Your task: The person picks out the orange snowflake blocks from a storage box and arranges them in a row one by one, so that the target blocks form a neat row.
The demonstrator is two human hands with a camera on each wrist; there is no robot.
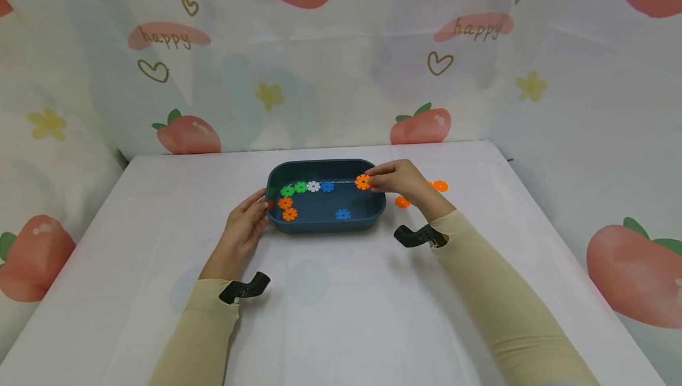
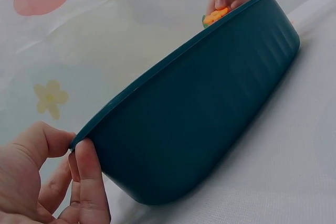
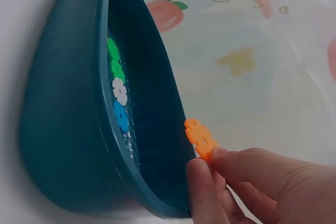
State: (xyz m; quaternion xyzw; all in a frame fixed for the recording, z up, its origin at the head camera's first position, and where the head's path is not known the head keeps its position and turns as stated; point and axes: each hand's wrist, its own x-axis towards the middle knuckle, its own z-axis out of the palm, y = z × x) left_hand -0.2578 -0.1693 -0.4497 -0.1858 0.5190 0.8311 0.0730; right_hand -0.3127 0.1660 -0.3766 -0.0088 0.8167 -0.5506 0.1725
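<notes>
A dark teal plastic basin (image 1: 325, 227) stands on the table with its long side toward me. My left hand (image 1: 241, 233) grips its left end, thumb at the rim and fingers against the outer wall in the left wrist view. Over the right end, my right hand (image 1: 401, 186) pinches an orange snowflake disc (image 3: 198, 136) between thumb and fingers. Inside the basin a bent row holds green discs (image 1: 301, 187), a white disc (image 1: 313, 186), a blue disc (image 1: 327, 186) and orange discs (image 1: 288, 214). Apart from them, another blue disc (image 1: 343, 214) lies near the front wall.
More orange discs (image 1: 440, 186) lie on the white tablecloth (image 1: 330, 315) right of the basin, partly hidden by my right hand and wrist. A printed cloth backdrop (image 1: 330, 78) rises behind the table and along both sides. Black wrist devices (image 1: 247, 288) sit on both sleeves.
</notes>
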